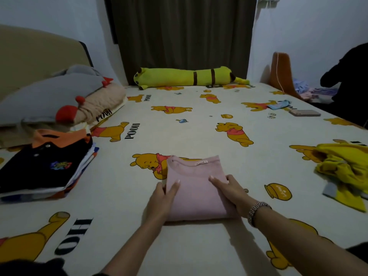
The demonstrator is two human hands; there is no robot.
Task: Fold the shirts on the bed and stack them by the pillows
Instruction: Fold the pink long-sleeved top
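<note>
Dim indoor light, soft shadows under arms, wide-angle edge warp, slightly soft pic

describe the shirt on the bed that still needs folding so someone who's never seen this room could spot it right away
Start at the bed with its cartoon bear sheet and look to its right edge. There lies a crumpled yellow shirt, bunched up with a grey patch. Unlike the flat folded pink shirt at the centre and the neat stack on the left, it is loose and unfolded.
</note>
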